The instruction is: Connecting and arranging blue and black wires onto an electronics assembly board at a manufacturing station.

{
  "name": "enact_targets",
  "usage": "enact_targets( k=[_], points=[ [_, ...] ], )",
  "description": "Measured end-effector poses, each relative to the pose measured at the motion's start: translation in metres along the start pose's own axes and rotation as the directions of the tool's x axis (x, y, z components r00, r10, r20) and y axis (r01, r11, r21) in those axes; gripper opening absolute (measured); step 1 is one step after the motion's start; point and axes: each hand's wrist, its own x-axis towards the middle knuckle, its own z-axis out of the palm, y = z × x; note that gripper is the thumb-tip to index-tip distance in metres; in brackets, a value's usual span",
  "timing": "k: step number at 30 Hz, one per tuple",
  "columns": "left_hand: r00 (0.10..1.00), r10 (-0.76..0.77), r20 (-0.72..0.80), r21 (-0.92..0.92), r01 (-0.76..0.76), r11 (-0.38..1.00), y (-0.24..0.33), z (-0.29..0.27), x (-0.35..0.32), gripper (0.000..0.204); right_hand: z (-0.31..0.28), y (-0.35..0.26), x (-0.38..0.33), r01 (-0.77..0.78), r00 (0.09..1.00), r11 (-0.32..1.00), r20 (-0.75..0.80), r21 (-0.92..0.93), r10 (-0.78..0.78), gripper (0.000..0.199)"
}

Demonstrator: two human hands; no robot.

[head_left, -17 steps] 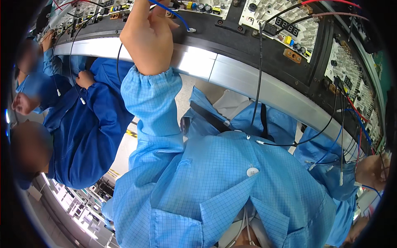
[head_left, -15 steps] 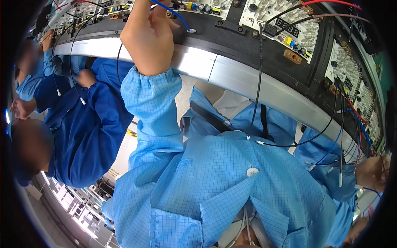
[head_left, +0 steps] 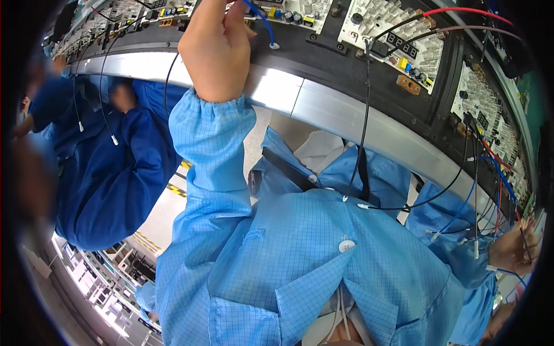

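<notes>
At the top left of centre, my left hand [head_left: 216, 60] is closed over the black fixture. A blue wire [head_left: 266, 24] with a pale tip comes from its fingertips, which the upper edge partly cuts off. Behind these fingers stands a white circuit board [head_left: 309, 12] with capacitors and yellow parts. By the right rim, my right hand [head_left: 511, 248] has its fingers curled among thin wires. A blue wire with a white connector [head_left: 490, 268] passes under it. What those fingers grip is too small to make out.
A second white board [head_left: 398, 40] with a digit display and clear bulbs carries red and black leads. Another board [head_left: 476, 104] lies further right. A silver rail [head_left: 329, 101] edges the bench. Black leads hang over it. A co-worker in dark blue [head_left: 115, 173] sits at left.
My left hand and the blue wire have shifted slightly right. My right hand sits a little lower, with more of it showing. The co-worker at left has leaned toward the picture's left rim.
</notes>
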Motion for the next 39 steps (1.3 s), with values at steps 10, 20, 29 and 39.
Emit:
enact_targets(
  k=[10, 20, 29, 39],
  points=[
    [0.992, -0.027, -0.122, -0.573, -0.048, 0.818, 0.013, 0.019, 0.011, 0.013, -0.013, 0.008, -0.013, -0.018, 0.998, 1.000, -0.062, 0.000, 0.018, 0.023],
    [0.995, -0.100, -0.030, -0.106, 0.096, 0.990, 0.031, -0.001, 0.011, 0.012, -0.017, 0.002, -0.017, -0.065, 0.989, 0.998, -0.132, -0.020, 0.062, 0.022],
    [0.986, -0.167, -0.009, -0.134, 0.165, 0.977, 0.023, 0.005, 0.013, 0.007, 0.018, -0.009, -0.017, -0.085, 0.978, 0.995, -0.189, 0.043, 0.091, 0.025],
    [0.954, -0.298, 0.020, -0.308, 0.290, 0.906, 0.022, 0.005, 0.008, 0.004, 0.005, -0.005, -0.029, -0.179, 0.939, 0.984, -0.298, -0.003, 0.170, 0.033]
  ],
)
